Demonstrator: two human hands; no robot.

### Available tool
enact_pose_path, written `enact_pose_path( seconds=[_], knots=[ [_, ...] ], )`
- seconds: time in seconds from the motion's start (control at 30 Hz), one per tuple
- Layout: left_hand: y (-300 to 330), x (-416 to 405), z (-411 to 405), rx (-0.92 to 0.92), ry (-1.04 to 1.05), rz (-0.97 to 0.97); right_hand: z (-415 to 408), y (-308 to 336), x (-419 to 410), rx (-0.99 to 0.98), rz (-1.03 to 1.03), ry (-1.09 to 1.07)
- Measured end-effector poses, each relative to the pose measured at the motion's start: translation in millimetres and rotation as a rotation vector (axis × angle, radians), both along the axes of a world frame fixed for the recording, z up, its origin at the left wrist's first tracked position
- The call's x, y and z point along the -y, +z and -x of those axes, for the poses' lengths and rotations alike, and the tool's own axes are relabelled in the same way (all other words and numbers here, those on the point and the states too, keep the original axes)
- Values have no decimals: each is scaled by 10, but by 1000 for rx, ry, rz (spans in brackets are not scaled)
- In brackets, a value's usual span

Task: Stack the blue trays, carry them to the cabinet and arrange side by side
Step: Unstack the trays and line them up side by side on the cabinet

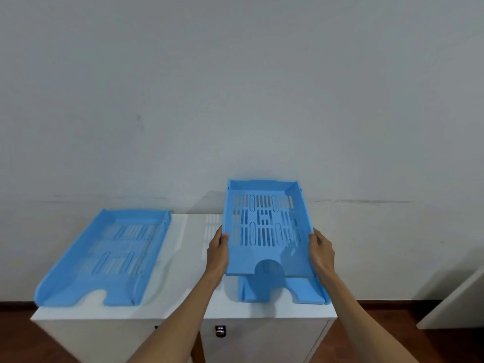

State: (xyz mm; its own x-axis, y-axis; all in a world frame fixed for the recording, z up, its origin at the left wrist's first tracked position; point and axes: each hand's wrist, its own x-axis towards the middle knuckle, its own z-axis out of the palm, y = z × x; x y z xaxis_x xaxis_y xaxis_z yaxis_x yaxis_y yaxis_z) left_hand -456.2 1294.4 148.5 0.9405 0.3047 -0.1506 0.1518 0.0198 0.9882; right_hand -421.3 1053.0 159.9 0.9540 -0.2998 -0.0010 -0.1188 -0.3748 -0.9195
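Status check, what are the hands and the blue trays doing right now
Left hand and right hand grip the raised tray by its sides. Second tray beneath it, third tray flat on cabinet. Nothing blocking.

The lifted tray (264, 226) hides most of the lower tray (282, 289); the cabinet (183, 318) front is cut off below.

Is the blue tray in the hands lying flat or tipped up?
Tipped up. The held tray has its far end raised, gripped by the left hand and right hand above another tray.
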Motion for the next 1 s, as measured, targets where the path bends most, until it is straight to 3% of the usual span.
enact_pose_path(
  seconds=[0.23, 0.53, 0.73, 1.0],
  knots=[
    [83, -891, 187, 21, 90, -128, 139, 135, -927, 48, -12, 20],
    [-251, -1922, 398, -44, 145, -326, 306, -196, -1914, -5, 50, 122],
    [-568, -2132, 520, -95, 110, -453, 403, -543, -2062, -38, 174, 165],
    [-711, -1974, 537, -107, 64, -765, 483, -765, -1969, -35, 293, 126]
  ],
)
